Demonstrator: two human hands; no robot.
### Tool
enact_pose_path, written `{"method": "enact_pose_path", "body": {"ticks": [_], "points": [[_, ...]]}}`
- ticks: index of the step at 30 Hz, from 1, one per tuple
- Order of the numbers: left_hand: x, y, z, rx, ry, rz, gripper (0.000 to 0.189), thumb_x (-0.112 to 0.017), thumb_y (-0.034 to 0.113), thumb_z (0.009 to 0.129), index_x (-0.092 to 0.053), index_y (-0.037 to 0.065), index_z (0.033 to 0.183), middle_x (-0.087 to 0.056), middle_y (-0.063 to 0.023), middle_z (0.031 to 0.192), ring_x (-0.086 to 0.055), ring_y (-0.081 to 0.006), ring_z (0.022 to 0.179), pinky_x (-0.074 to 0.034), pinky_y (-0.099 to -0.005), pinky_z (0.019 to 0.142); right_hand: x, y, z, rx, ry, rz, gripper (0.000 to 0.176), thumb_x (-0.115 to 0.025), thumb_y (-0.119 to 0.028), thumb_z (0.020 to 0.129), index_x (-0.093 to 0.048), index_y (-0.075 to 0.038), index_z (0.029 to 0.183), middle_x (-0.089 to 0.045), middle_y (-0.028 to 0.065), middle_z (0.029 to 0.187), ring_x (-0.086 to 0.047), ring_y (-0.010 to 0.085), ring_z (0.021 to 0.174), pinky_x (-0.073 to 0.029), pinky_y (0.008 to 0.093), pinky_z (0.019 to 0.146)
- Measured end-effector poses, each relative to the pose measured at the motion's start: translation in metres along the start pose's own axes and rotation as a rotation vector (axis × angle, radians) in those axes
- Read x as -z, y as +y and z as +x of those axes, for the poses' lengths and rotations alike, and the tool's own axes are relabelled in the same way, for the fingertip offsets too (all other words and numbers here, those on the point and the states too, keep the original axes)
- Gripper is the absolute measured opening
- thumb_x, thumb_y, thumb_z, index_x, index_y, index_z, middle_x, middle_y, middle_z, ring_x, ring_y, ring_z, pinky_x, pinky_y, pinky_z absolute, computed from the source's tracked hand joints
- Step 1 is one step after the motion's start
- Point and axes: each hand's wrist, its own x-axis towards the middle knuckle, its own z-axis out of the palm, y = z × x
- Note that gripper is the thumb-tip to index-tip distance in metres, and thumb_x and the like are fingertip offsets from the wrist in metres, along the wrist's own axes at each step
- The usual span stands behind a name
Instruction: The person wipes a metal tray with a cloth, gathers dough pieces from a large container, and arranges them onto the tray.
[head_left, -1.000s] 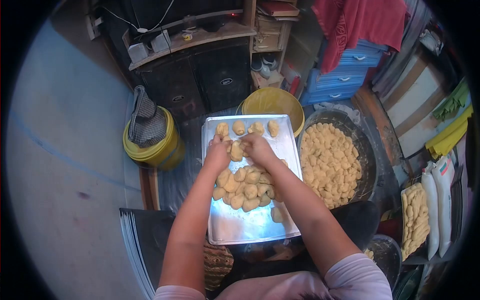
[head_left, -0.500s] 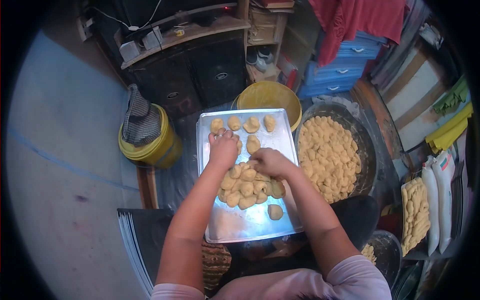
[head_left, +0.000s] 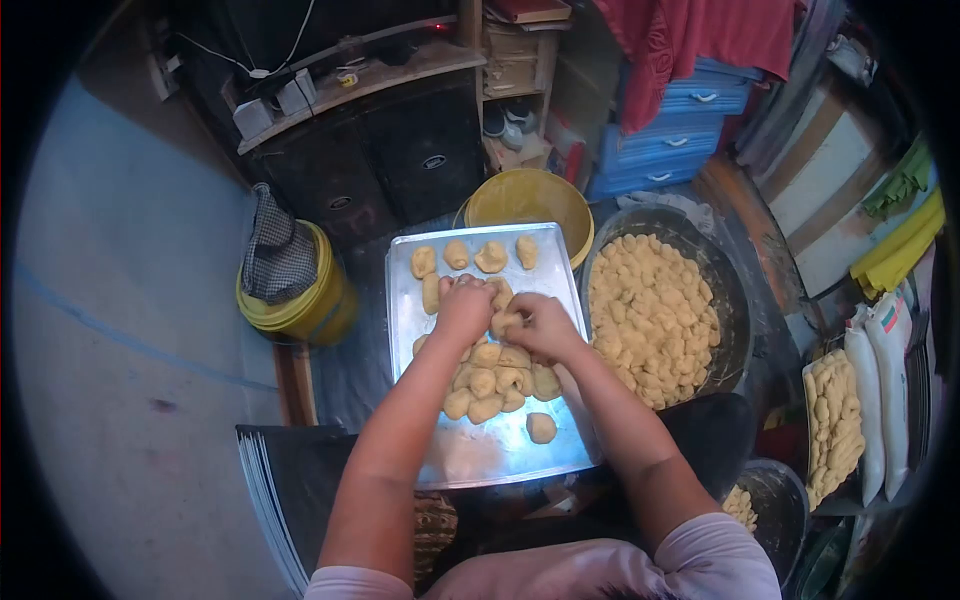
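Note:
A metal baking tray (head_left: 440, 468) lies in front of me. Along its far end sit a row of dough pieces (head_left: 490, 257), with another piece (head_left: 431, 293) below the leftmost one. A heap of rounded dough pieces (head_left: 485, 382) covers the middle, and a single dough ball (head_left: 541, 428) rests apart near the right. My left hand (head_left: 467, 310) is closed over a spot in the second row where a dough piece lay, mostly hiding it. Beside it, my right hand (head_left: 540, 328) pinches a dough piece (head_left: 504, 324) just above the heap.
To the right stands a large dark basin (head_left: 737, 330) full of dough pieces. A yellow bucket (head_left: 530, 195) is behind the tray, and a lidded yellow bucket (head_left: 335, 300) stands left. Another dough-covered tray (head_left: 835, 430) is at far right, near blue drawers (head_left: 655, 150).
My left hand has moved right and slightly nearer, uncovering a dough piece in the second row. My right hand has lifted a dough piece from the heap's edge. The view has shifted slightly.

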Motion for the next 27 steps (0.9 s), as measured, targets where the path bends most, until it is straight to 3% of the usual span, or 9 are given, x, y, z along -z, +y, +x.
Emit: {"method": "enact_pose_path", "body": {"ticks": [2,5,6,9,17,18,20,22,27], "points": [[-0.002,-0.001,-0.004,0.006,-0.029,-0.001,0.031,-0.067,0.018,0.074,-0.067,0.012,0.104,-0.066,-0.0067,0.095,-0.056,-0.0241,0.1,-0.031,-0.0437,0.089,0.009,-0.009,0.002,-0.142,0.291,0.138,0.037,-0.071,-0.025,0.069,-0.064,-0.008,0.101,-0.065,0.0139,0.087,-0.062,0.0289,0.076,-0.049,0.039,0.068],[-0.008,-0.001,-0.007,-0.001,0.014,0.029,0.03,-0.066,0.019,0.076,-0.067,0.012,0.105,-0.066,-0.0062,0.096,-0.056,-0.0239,0.1,-0.031,-0.0434,0.09,0.016,-0.011,0.007,-0.258,0.414,-0.034,0.034,-0.067,-0.028,0.076,-0.066,-0.012,0.106,-0.064,0.0147,0.085,-0.062,0.0315,0.075,-0.049,0.0397,0.067],[-0.009,-0.001,-0.007,-0.006,0.012,0.029,0.03,-0.066,0.019,0.076,-0.067,0.012,0.105,-0.066,-0.0062,0.096,-0.056,-0.0239,0.1,-0.031,-0.0434,0.09,0.008,0.011,0.008,-0.134,0.328,-0.339,0.035,-0.062,-0.031,0.082,-0.065,-0.016,0.114,-0.062,0.0142,0.083,-0.062,0.0322,0.073,-0.049,0.0412,0.066],[-0.007,0.004,-0.006,0.019,-0.013,0.035,0.031,-0.066,0.02,0.077,-0.066,0.012,0.107,-0.066,-0.0058,0.097,-0.056,-0.0236,0.101,-0.032,-0.0431,0.09,0.003,0.019,0.006,-0.146,0.19,-0.49,0.035,-0.059,-0.033,0.085,-0.064,-0.019,0.116,-0.06,0.0124,0.08,-0.061,0.0315,0.071,-0.05,0.0428,0.066],[0.006,0.015,-0.028,0.107,0.12,-0.007,0.032,-0.058,0.029,0.085,-0.065,0.012,0.111,-0.065,-0.0089,0.097,-0.055,-0.025,0.102,-0.033,-0.0432,0.09,0.005,0.016,0.009,-0.229,0.046,-0.511,0.047,-0.06,-0.037,0.084,-0.055,-0.019,0.127,-0.06,0.0122,0.097,-0.059,0.0301,0.094,-0.045,0.0442,0.082],[0.015,0.018,-0.037,0.107,0.12,-0.005,0.032,-0.058,0.029,0.085,-0.065,0.012,0.111,-0.065,-0.0089,0.097,-0.055,-0.025,0.102,-0.033,-0.0432,0.09,0.004,0.019,0.003,-0.217,0.216,-0.388,0.049,-0.06,-0.037,0.084,-0.054,-0.015,0.126,-0.059,0.0132,0.099,-0.057,0.0308,0.098,-0.043,0.0449,0.084],[0.034,0.023,-0.063,0.186,0.063,-0.005,0.039,-0.053,0.041,0.088,-0.065,0.011,0.109,-0.064,-0.0099,0.098,-0.054,-0.0259,0.102,-0.032,-0.0448,0.089,0.001,0.011,-0.013,-0.203,0.383,-0.26,0.051,-0.061,-0.038,0.083,-0.053,-0.01,0.125,-0.059,0.0141,0.102,-0.056,0.0315,0.101,-0.042,0.0456,0.087],[0.046,0.03,-0.082,0.234,-0.058,0.01,0.042,-0.052,0.045,0.088,-0.065,0.01,0.107,-0.064,-0.0103,0.099,-0.054,-0.0264,0.103,-0.032,-0.0458,0.088,-0.007,-0.009,-0.037,-0.394,0.253,-0.294,0.048,-0.062,-0.037,0.082,-0.055,-0.004,0.117,-0.058,0.0163,0.101,-0.056,0.0331,0.101,-0.042,0.0453,0.086],[0.064,0.034,-0.105,0.314,-0.321,-0.07,0.047,-0.051,0.052,0.086,-0.065,0.012,0.107,-0.063,-0.0114,0.104,-0.051,-0.029,0.107,-0.032,-0.0475,0.086,-0.027,-0.028,-0.064,-0.311,0.182,-0.121,0.041,-0.066,-0.03,0.078,-0.057,-0.005,0.109,-0.056,0.0193,0.103,-0.056,0.0349,0.098,-0.045,0.0435,0.085]]}}
